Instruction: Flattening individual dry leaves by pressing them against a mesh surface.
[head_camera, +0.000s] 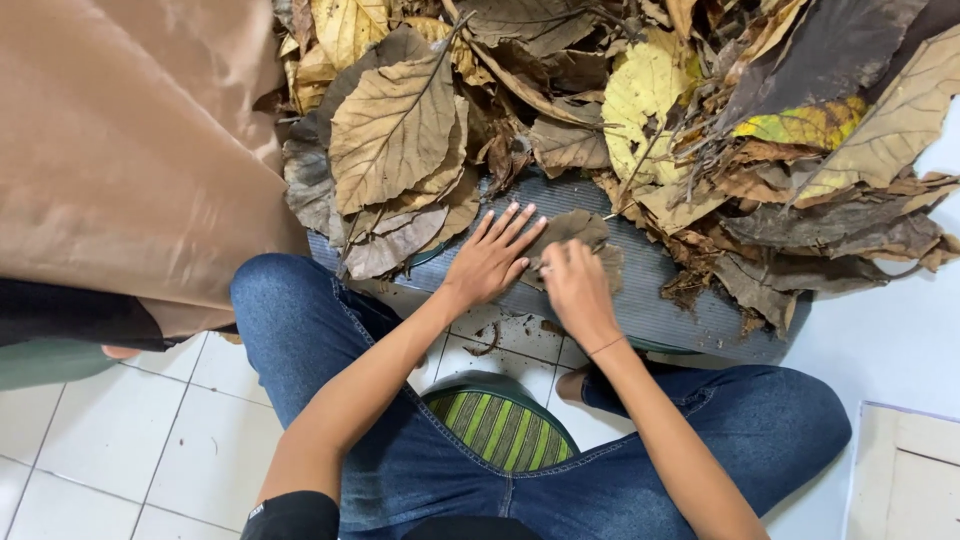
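Here, a left hand (490, 262) lies flat with fingers splayed, pressing one edge of a dry brown leaf (578, 232) onto a grey ribbed mat (650, 300), while the right hand (578, 290) curls loosely over the leaf's lower edge; whether it pinches anything cannot be told. The leaf looks light, brittle and apt to crumble, best held by its stalk or flat under the palm. Behind it rises a heap of dried leaves (620, 110); tan fabric (120, 150) hangs at left.
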